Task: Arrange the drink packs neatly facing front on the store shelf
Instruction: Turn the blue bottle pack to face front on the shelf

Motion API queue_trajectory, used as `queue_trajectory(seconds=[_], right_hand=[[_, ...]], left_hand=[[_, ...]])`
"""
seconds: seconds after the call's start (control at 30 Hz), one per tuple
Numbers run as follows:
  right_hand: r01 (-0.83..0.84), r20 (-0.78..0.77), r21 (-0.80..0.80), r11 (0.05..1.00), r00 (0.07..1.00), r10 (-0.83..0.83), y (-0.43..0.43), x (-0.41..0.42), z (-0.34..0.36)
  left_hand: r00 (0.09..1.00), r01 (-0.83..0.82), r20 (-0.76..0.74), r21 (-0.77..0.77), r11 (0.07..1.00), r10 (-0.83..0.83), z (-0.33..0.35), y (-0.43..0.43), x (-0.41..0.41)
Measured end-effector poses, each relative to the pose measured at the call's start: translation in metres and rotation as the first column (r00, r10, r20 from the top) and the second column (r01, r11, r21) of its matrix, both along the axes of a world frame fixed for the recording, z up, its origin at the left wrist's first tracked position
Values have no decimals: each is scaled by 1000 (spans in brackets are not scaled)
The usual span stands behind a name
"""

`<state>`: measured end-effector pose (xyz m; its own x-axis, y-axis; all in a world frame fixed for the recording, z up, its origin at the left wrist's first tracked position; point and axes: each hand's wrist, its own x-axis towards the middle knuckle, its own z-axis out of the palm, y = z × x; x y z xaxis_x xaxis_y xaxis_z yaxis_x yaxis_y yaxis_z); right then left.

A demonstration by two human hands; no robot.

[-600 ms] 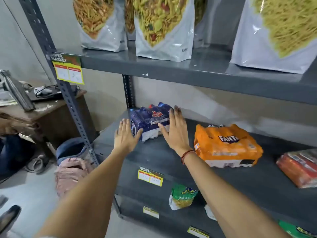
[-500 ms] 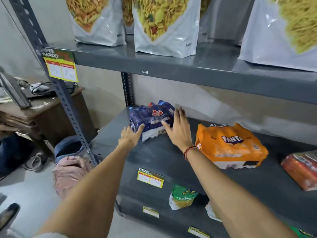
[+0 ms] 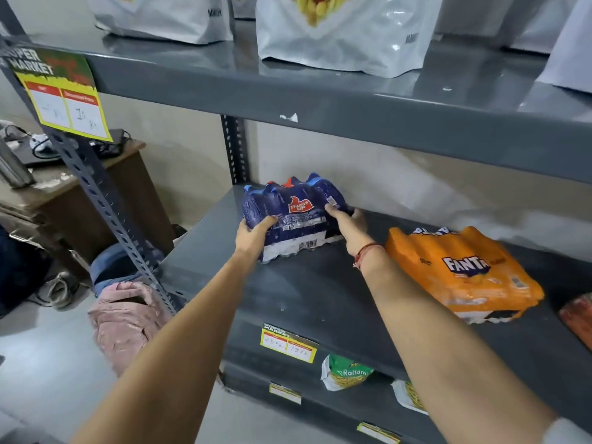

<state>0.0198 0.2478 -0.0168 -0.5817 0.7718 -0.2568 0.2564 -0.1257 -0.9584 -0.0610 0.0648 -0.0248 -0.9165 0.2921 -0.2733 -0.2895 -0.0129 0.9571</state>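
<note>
Arms outstretched | left hand (image 3: pixel 253 233) grip closed on Thums Up pack (image 3: pixel 293 216) left side | right hand (image 3: pixel 347 227) clasps right side

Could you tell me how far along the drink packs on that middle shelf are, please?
Nothing looks finished yet. In hand: the left hand and right hand grip the blue Thums Up pack at its two sides, at the left end of the middle shelf. Left: the orange Fanta pack lies flat and skewed, untouched, and a reddish pack at the right edge is barely in view.
</note>
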Motion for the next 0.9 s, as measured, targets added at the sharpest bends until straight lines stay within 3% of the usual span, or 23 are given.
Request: queue_trajectory(seconds=[0.13, 0.3, 0.43, 0.53, 0.7, 0.77, 0.9], right_hand=[[-16, -101, 55, 998, 995, 22, -9, 29, -15], [-35, -208, 145, 989, 976, 65, -23, 71, -33], [-96, -144, 335, 937, 978, 152, -33, 86, -35], [-89, -95, 433, 897, 985, 144, -49, 92, -38], [-32, -287, 306, 951, 950, 125, -57, 100, -25], [-23, -303, 215, 976, 949, 89, -55, 98, -12], [-85, -268, -28, 996, 961, 74, -39, 78, 17]], left_hand=[[983, 87, -166, 32, 996, -81, -4, -10, 6], [900, 274, -364, 39, 961, -241, -22, -34, 14], [790, 216, -520, -258, 942, -324, -33, -51, 3], [820, 76, -512, -349, 934, -257, -44, -59, 4], [858, -124, -514, -240, 963, -17, -57, -60, 48], [832, -77, -551, -218, 973, -58, -54, -54, 71], [792, 242, -504, -257, 936, -343, -36, -24, 102]])
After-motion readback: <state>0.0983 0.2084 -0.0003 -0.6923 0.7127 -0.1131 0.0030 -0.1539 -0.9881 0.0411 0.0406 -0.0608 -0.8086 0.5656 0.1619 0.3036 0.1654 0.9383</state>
